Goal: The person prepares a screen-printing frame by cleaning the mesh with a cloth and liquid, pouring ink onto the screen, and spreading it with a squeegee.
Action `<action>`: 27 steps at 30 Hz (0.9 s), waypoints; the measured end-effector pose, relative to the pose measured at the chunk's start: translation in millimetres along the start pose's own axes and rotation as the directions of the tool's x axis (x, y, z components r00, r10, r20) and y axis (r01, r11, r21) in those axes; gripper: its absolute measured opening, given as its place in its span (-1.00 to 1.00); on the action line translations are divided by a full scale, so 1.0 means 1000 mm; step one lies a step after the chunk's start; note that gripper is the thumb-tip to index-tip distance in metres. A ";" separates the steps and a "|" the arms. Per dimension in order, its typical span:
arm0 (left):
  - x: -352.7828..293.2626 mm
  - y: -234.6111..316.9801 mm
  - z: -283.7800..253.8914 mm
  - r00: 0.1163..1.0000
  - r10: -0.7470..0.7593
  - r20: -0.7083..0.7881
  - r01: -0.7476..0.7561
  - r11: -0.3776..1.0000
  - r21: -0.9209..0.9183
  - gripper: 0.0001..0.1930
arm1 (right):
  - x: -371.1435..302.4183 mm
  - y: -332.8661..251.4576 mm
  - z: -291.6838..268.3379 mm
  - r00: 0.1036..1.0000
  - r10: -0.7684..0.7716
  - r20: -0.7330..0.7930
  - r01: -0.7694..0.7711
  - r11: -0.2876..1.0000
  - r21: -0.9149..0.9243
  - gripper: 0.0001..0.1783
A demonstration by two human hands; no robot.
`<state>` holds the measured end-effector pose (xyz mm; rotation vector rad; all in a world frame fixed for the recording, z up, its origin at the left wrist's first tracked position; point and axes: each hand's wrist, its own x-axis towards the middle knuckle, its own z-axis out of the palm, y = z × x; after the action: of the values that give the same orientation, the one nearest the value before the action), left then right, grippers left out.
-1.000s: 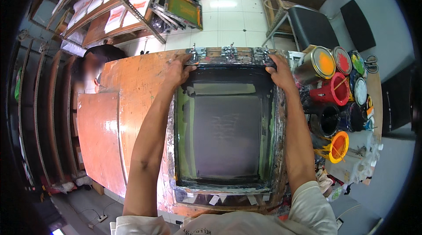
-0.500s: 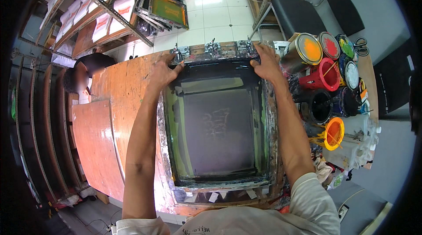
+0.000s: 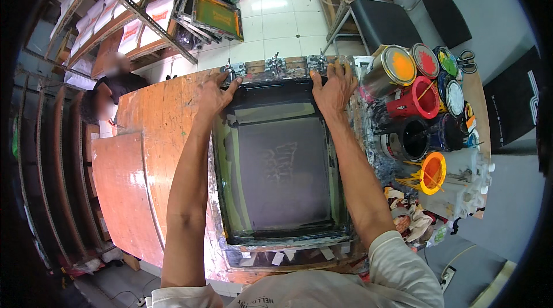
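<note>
A screen printing frame point(image 3: 282, 175) with dark mesh and a faint character design lies flat on the table before me. Its far edge sits at a row of metal hinge clamps point(image 3: 275, 66). My left hand point(image 3: 215, 93) is closed on the frame's far left corner, thumb pointing inward beside the left clamp. At the far right corner my right hand point(image 3: 336, 89) grips likewise, its thumb on the frame and its fingers bent beside the right clamp. The undersides of both grips are hidden.
Ink pots, among them a red pot point(image 3: 423, 97), a black pot point(image 3: 415, 138) and an orange one point(image 3: 432, 172), crowd the right side. Crumpled rags point(image 3: 412, 216) lie nearer me. A brown board point(image 3: 118, 175) rests at left. Two people point(image 3: 124, 86) are beyond the far left corner.
My right hand and forearm have shifted a little left, inward along the frame's far edge. My left hand stays at its corner. The view has moved slightly, and a second person shows at left.
</note>
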<state>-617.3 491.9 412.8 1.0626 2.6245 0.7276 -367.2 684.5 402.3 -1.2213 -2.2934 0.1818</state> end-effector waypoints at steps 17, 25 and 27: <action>0.003 -0.004 0.001 0.998 0.030 0.049 -0.037 0.989 0.141 -0.26 | -0.025 -0.041 -0.017 0.956 0.144 0.254 -0.292 0.477 0.829 -0.69; -0.005 0.003 -0.007 0.996 0.067 0.054 -0.071 0.995 0.077 -0.23 | 0.018 -0.081 -0.004 0.979 -0.177 0.101 0.072 0.764 0.641 -0.26; -0.008 0.002 -0.007 0.997 0.065 0.044 -0.068 0.996 0.054 -0.25 | 0.019 -0.096 -0.014 0.980 -0.193 0.040 0.126 0.771 0.624 -0.27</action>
<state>-613.2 485.1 420.0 1.1725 2.5987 0.6415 -438.6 642.4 455.4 -0.6766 -2.1330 0.8813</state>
